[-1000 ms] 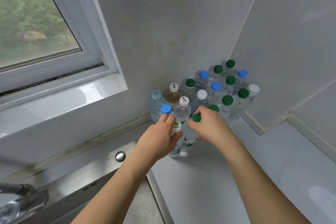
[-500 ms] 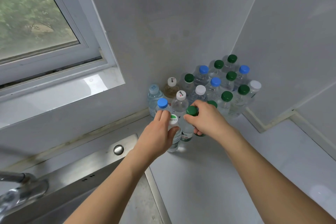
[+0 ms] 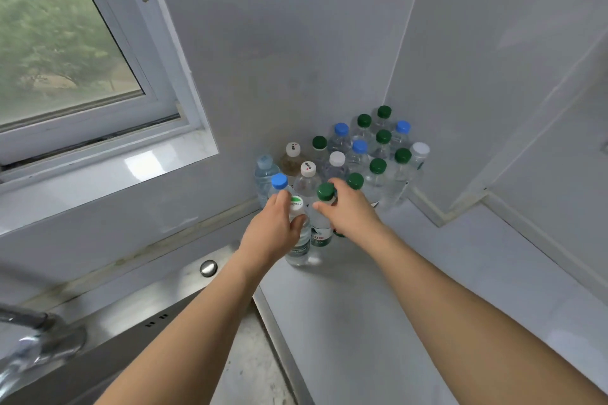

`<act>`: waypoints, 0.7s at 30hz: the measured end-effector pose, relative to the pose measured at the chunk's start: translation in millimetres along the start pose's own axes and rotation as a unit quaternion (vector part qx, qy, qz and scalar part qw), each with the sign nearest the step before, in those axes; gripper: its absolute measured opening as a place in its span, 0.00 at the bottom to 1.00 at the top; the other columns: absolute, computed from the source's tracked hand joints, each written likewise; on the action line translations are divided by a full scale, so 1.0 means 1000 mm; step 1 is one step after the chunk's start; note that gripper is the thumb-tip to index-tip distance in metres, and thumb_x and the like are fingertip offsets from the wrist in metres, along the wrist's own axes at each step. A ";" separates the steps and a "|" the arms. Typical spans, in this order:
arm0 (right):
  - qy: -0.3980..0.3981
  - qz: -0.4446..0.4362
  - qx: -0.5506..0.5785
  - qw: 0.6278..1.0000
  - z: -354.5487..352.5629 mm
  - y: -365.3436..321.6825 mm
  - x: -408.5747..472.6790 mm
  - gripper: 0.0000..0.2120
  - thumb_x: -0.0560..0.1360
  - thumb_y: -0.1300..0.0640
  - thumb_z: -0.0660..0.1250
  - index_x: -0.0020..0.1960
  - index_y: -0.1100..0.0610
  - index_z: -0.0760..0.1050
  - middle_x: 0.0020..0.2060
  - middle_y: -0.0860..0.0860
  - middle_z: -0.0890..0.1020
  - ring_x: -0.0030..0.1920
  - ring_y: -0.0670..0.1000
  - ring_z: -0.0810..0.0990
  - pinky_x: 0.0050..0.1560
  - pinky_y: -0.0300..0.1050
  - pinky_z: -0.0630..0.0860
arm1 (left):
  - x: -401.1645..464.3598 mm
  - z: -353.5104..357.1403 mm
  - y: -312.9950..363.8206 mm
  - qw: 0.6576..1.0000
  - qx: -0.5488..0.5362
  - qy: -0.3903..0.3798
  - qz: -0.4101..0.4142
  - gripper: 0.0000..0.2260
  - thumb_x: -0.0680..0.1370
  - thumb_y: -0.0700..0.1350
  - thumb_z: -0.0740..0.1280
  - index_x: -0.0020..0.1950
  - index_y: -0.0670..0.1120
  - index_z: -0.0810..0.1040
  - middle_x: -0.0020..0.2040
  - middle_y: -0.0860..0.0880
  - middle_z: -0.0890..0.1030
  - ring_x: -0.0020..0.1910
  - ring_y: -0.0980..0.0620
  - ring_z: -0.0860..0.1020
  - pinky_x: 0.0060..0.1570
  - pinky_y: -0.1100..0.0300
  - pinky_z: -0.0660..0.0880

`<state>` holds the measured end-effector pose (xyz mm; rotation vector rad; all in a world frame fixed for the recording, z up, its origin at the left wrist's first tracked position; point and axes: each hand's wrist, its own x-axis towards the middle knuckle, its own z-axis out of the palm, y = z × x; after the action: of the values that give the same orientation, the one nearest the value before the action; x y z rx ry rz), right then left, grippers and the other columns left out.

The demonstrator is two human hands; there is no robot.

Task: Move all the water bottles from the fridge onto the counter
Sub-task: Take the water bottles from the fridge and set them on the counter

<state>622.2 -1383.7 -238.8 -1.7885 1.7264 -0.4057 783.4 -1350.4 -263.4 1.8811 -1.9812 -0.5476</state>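
— Where are the bottles?
— Clustered upright on the white surface point(image 3: 411, 289), centre-right of the frame, in the wall corner.
— The hands?
— Left hand point(image 3: 274, 230) wraps the white-capped bottle point(image 3: 301, 240); right hand point(image 3: 352, 210) clasps the green-capped bottle point(image 3: 324, 204). Both bottles stand at the cluster's front.

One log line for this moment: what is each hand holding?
left hand: holds white-capped bottle | right hand: holds green-capped bottle | both bottles upright on counter, beside the bottle cluster
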 end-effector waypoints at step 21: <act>0.129 0.080 -0.118 0.981 -0.029 0.056 -0.162 0.32 0.77 0.52 0.66 0.76 0.58 0.57 0.73 0.56 0.65 0.72 0.56 0.63 0.72 0.46 0.60 | -0.038 0.010 0.056 0.939 0.177 0.065 0.289 0.28 0.79 0.48 0.64 0.76 0.40 0.60 0.75 0.41 0.64 0.75 0.38 0.60 0.74 0.42 0.57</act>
<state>543.9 -1229.4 -220.1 -1.8028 2.1607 -0.3911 731.9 -1309.9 -242.7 1.3374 -2.5040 0.1050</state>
